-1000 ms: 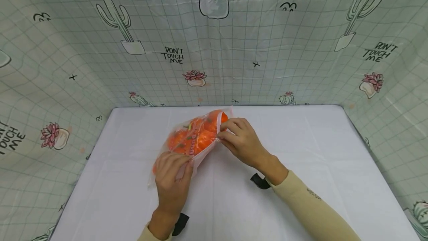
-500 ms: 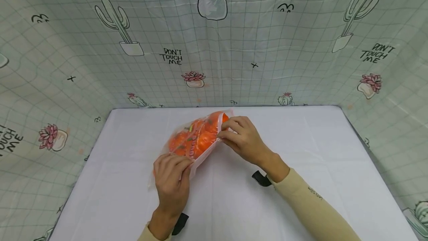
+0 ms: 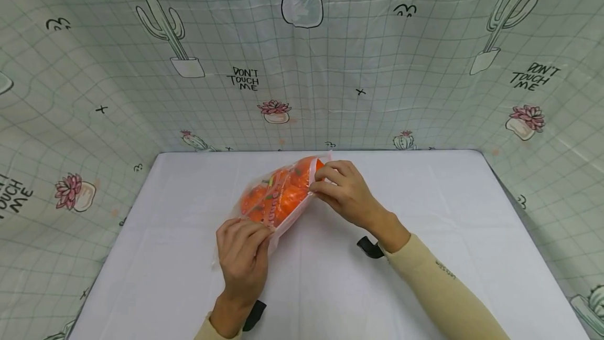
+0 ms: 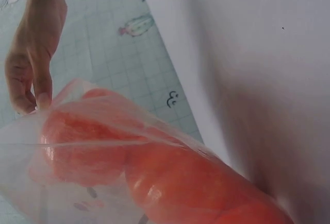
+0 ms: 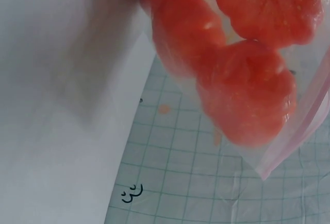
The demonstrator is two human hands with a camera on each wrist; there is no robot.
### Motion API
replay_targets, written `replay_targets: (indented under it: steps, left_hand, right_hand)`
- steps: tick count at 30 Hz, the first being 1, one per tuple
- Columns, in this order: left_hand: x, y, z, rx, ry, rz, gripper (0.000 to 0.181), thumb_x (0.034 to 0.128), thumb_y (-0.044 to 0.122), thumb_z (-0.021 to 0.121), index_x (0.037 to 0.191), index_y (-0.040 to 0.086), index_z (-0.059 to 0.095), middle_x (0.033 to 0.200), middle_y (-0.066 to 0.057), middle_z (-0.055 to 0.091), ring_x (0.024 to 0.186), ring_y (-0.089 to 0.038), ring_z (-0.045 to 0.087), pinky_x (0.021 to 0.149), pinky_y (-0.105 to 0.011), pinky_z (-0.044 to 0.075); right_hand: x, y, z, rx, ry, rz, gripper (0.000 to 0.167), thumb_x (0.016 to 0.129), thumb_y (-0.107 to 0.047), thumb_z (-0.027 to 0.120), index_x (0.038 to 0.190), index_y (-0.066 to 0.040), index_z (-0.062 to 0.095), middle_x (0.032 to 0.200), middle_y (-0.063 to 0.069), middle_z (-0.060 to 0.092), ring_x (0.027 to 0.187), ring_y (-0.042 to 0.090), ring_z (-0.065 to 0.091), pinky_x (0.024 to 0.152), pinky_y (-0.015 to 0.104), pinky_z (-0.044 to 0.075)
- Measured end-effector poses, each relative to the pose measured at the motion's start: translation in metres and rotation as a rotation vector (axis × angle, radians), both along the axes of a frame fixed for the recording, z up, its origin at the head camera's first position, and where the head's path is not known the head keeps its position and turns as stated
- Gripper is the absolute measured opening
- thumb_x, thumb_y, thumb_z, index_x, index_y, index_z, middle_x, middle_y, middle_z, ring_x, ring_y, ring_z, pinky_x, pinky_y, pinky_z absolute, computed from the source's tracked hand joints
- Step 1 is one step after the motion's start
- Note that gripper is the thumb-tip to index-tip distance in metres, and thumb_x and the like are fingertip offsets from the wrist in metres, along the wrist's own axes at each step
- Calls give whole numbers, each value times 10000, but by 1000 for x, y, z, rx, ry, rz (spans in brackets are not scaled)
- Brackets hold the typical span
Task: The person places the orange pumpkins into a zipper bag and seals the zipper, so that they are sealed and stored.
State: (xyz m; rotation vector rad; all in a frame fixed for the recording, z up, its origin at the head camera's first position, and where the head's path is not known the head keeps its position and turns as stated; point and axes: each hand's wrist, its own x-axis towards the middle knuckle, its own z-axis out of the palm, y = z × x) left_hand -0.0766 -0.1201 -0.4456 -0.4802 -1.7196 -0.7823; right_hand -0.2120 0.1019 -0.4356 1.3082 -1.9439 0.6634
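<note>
A clear plastic zip bag [image 3: 302,209] with a pink seal strip [image 5: 296,134] lies tilted across the back middle of the table. Several orange-red, ribbed pieces like small pumpkins [image 3: 289,201] fill it, seen through the film. At the bag's near left end, my left hand [image 3: 243,261] pinches the edge between thumb and fingers. My right hand [image 3: 349,195] pinches the seal edge near the far right corner; it also appears in the left wrist view. In the right wrist view, one ribbed piece [image 5: 247,98] shows close up, and no hand is visible there.
The white table [image 3: 401,287] stretches around the bag on all sides. A grid-patterned cloth with cactus prints [image 3: 330,56] hangs behind it and at both sides. A black strap [image 3: 370,247] sits by the right wrist, another black strap [image 3: 255,315] by the left.
The right hand has edged slightly to the right and away from me, with the bag's far corner following. The left hand has stayed nearly in place. Both hands keep their grip on the bag.
</note>
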Motion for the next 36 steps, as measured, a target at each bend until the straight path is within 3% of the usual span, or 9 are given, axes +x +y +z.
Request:
replay_targets:
  steps: [3, 11, 13, 17, 21, 26, 32, 36]
  left_hand:
    - [-1, 0, 0, -5, 12, -1, 324, 1046, 171, 671, 803, -27, 754, 778, -131, 718, 761, -305, 633, 1016, -362, 422]
    - [-1, 2, 1, -25, 51, -6, 330, 1050, 169, 663, 795, -23, 749, 762, -117, 702, 747, -296, 630, 999, -381, 427]
    - [0, 1, 0, -19, 37, -5, 330, 1049, 171, 665, 794, -23, 744, 766, -119, 703, 748, -297, 631, 978, -390, 437]
    - [1, -1, 0, 33, 11, -24, 335, 1047, 171, 665, 786, -30, 723, 771, -131, 693, 755, -306, 622, 987, -372, 453]
    - [0, -3, 2, 91, 9, -47, 350, 1047, 173, 663, 775, -44, 706, 762, -152, 675, 762, -322, 601, 1007, -314, 462]
    - [1, -6, 2, 112, -11, -46, 339, 1038, 172, 684, 789, -56, 714, 773, -168, 685, 777, -325, 602, 990, -266, 466]
    - [3, -12, -2, 86, -51, -20, 393, 1053, 268, 676, 826, -47, 732, 787, -152, 700, 804, -328, 615, 1054, -334, 423]
    - [5, -15, -4, 43, -93, -5, 430, 1043, 366, 682, 852, -11, 761, 813, -128, 721, 833, -323, 626, 1079, -359, 384]
  right_hand:
    - [-2, 0, 1, -3, 9, 6, 321, 1088, -329, 548, 977, -124, 769, 1021, 31, 654, 1059, 286, 579, 912, 465, 486]
    - [-4, 3, 2, -4, -11, 6, 358, 1089, -352, 520, 976, -120, 767, 1021, 31, 657, 1069, 291, 579, 934, 472, 483]
    - [-3, 4, 1, 9, -24, 2, 316, 1082, -332, 558, 980, -118, 767, 1028, 33, 658, 1075, 292, 579, 941, 470, 485]
    - [1, 5, -1, 33, -39, 29, 66, 974, -184, 769, 990, -121, 760, 1042, 46, 661, 1064, 299, 590, 932, 470, 494]
    - [5, 2, -5, 43, -52, 75, 181, 866, -101, 857, 1014, -135, 758, 1054, 53, 660, 1042, 298, 603, 918, 465, 505]
    - [9, -2, -11, 30, -73, 105, 95, 963, -207, 781, 1016, -129, 769, 1048, 56, 660, 1040, 291, 603, 913, 459, 518]
    - [11, -4, -11, -3, -96, 114, 325, 1074, -339, 573, 1000, -88, 766, 1031, 46, 670, 1042, 281, 591, 902, 438, 490]
    - [11, -3, -8, -15, -86, 103, 373, 1087, -359, 534, 991, -84, 767, 1033, 44, 684, 1043, 280, 591, 895, 434, 482]
